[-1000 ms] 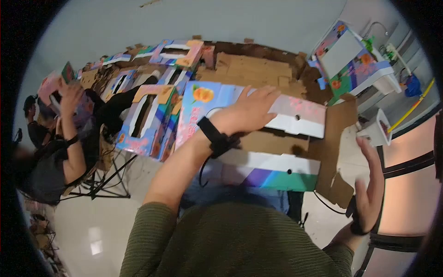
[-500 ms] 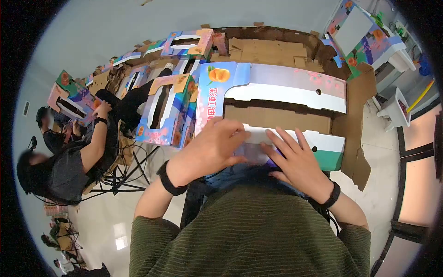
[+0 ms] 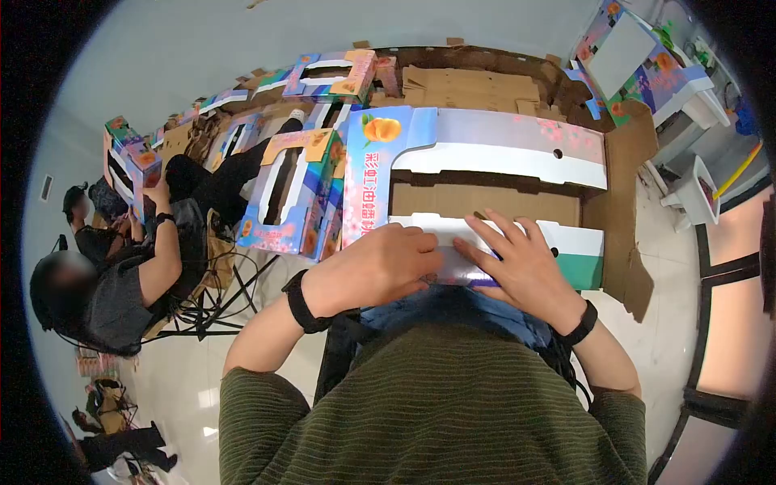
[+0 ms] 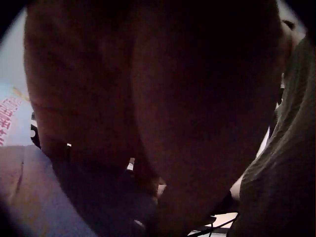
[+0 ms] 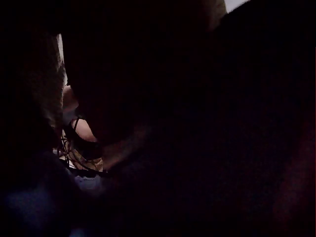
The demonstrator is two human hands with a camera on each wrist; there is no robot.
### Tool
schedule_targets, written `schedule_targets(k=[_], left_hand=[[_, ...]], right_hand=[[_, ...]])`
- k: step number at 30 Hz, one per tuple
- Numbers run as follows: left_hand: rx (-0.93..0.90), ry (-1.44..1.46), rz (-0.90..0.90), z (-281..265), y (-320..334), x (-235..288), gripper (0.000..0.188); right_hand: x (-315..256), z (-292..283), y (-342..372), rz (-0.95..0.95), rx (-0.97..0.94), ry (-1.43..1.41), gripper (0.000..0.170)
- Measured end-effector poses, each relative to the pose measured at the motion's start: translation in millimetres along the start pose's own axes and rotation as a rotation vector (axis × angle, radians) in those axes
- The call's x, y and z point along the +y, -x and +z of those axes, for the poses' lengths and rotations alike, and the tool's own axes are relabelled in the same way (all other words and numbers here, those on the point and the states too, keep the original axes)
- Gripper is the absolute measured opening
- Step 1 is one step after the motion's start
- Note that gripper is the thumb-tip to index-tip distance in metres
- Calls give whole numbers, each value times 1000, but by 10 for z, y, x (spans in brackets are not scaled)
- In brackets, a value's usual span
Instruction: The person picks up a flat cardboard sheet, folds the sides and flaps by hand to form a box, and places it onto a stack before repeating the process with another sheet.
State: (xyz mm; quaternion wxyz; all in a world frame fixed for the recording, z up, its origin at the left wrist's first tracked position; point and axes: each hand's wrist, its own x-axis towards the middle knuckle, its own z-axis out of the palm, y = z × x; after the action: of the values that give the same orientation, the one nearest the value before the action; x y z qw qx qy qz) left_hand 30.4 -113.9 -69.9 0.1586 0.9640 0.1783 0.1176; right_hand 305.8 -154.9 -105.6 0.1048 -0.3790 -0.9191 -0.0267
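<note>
So the big thing here is a printed cardboard box (image 3: 493,162), sitting at about 12 to 1 o'clock from the person, close to their front. Can't see what's holding it up. I'd guess it's pretty light for its bulk, stiff along the folded walls, a bit slick on the glossy print. Not fragile exactly, but I'd bet the loose bits crease if you yank them. Best hold is probably the folded long edges, at the box's 12 and 6 o'clock. I'd skip the brown end flap (image 3: 634,202) at its 3 o'clock; it sticks out unfolded and looks like it'd just bend.

As for hands: the right hand (image 3: 521,263) lies on the box's 6 o'clock side, fingers spread out, not clenched. The left hand (image 3: 380,263) is next to it with bent fingers, but the tips are hidden, so I honestly can't tell if it's pinching the cardboard.

Looks-wise, it's lavender with pink blossoms on the far side, blue at 9 o'clock, and green and purple on the near side. White strips (image 3: 493,164) line the long gap in the top, with plain brown showing inside. Down to the small stuff: red characters (image 3: 372,190) and an orange fruit picture (image 3: 381,129) at 9 to 10 o'clock, then a tiny round hole (image 3: 558,154) at about 2.
</note>
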Motion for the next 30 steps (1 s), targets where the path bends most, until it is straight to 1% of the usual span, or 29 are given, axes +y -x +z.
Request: schedule_targets(k=[4, 10, 13, 16, 19, 22, 25, 28, 30], left_hand=[[16, 62, 35, -92, -38, 32, 26], [14, 137, 79, -106, -100, 20, 22], [13, 178, 60, -104, -116, 79, 21], [-37, 173, 33, -184, -124, 140, 17], [-78, 102, 101, -127, -167, 148, 12], [-72, 114, 78, -107, -142, 100, 12], [-82, 50, 70, -22, -125, 128, 15], [-122, 12, 112, 31, -130, 70, 22], [-51, 95, 92, -134, -174, 49, 30]], right_hand=[[41, -91, 17, -19, 1, -49, 79], [68, -117, 32, -26, -26, -86, 82], [85, -127, 51, -43, -35, -88, 86], [104, -115, 54, -49, -33, -129, 90], [119, -141, 90, -64, -61, -126, 91], [99, -114, 75, -44, -59, -117, 88], [66, -141, 90, -41, -80, -58, 84], [72, -199, 95, -58, -157, 13, 80], [99, -277, 126, -61, -137, -47, 78]])
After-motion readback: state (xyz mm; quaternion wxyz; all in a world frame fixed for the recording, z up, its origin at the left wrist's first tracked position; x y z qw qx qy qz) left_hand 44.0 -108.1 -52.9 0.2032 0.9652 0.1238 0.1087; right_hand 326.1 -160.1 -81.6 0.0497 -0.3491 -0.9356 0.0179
